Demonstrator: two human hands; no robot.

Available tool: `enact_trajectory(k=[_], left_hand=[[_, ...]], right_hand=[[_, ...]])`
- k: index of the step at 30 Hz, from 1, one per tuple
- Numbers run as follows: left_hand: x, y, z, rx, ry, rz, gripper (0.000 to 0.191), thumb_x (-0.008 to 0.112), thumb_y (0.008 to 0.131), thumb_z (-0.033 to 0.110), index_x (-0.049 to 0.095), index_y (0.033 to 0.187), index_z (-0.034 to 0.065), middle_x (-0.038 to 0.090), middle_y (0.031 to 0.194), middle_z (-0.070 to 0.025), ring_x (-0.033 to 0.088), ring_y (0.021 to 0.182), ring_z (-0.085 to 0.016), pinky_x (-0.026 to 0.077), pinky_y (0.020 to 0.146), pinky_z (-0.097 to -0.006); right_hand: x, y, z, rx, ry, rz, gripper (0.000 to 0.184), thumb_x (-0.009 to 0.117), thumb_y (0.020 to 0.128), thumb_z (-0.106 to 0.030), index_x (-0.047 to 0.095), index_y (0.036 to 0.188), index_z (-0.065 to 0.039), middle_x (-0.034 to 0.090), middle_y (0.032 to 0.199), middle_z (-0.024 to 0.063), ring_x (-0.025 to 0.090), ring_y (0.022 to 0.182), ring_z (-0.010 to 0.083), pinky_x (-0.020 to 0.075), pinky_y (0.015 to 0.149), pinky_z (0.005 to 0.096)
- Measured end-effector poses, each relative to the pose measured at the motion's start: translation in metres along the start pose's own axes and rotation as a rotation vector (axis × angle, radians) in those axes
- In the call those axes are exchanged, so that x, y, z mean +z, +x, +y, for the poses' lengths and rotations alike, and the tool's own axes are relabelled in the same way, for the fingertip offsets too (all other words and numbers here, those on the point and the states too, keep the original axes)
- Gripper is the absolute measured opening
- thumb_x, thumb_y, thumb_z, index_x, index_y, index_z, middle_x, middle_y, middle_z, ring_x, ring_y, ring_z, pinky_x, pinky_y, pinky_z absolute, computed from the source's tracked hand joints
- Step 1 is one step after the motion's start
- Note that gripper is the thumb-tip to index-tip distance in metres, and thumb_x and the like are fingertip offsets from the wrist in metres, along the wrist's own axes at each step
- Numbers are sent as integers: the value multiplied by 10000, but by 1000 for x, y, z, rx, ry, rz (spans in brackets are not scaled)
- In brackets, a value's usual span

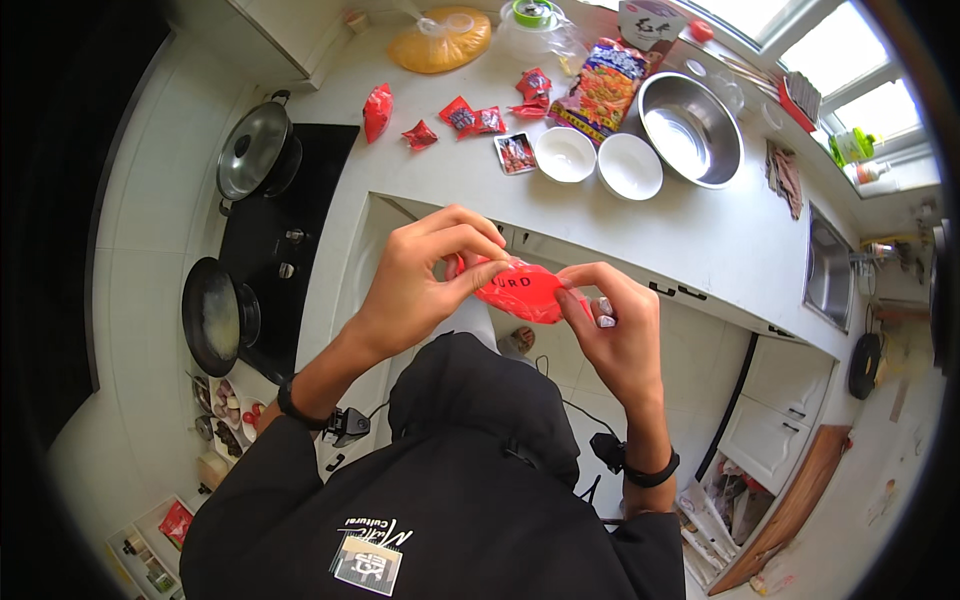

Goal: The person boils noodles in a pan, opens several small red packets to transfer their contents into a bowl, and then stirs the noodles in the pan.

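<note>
Between my hands, in front of my body, is a red plastic packet (531,289) with dark lettering. My left hand (442,274) pinches its left end between thumb and fingers. Its right end is gripped by the thumb and forefinger of my right hand (604,315), where small whitish pieces show by the curled fingers. On the counter beyond lie several red packets (459,114), a small tray-like pack with a red picture (515,154) and two white bowls (565,155) (630,166). A large colourful food bag (602,86) lies behind the bowls, beside a steel basin (691,130).
A black cooktop (289,247) at left holds a lidded pan (253,150) and a wok (212,316). Behind the packets sits a bag of yellow contents (442,39). A cloth (784,178) lies near the sink (827,262) at right. The counter's front edge runs just beyond my hands.
</note>
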State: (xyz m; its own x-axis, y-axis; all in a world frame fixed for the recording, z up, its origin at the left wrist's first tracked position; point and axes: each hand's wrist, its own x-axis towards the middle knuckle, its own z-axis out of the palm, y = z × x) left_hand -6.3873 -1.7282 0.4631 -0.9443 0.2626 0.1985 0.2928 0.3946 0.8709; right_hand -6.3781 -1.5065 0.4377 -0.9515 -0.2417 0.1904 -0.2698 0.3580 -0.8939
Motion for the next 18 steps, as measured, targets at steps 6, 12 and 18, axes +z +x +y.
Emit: enact_trajectory(k=[6, 12, 18], left_hand=[[-25, 25, -37, -274, -219, -85, 138, 660, 836, -37, 638, 972, -29, 648, 902, -72, 658, 788, -113, 548, 720, -249], [-72, 61, -86, -306, -313, -200, 202, 719, 824, 22, 650, 1010, -22, 640, 891, -76, 663, 759, -119, 557, 697, -250], [-103, 101, -148, -370, -288, -217, 103, 682, 837, 26, 594, 844, -27, 628, 745, -63, 622, 643, -106, 502, 573, -250]], right_hand=[[40, 49, 7, -54, -70, -53, 190, 650, 731, 86, 601, 895, 3, 653, 873, 143, 642, 729, 323, 505, 645, 341], [78, 113, 3, 12, -118, -80, 190, 643, 712, 97, 563, 859, 7, 635, 888, 133, 623, 734, 343, 496, 642, 363], [120, 172, 17, 98, -160, -158, 124, 680, 782, 35, 569, 838, 27, 657, 869, 146, 645, 742, 322, 513, 664, 351]])
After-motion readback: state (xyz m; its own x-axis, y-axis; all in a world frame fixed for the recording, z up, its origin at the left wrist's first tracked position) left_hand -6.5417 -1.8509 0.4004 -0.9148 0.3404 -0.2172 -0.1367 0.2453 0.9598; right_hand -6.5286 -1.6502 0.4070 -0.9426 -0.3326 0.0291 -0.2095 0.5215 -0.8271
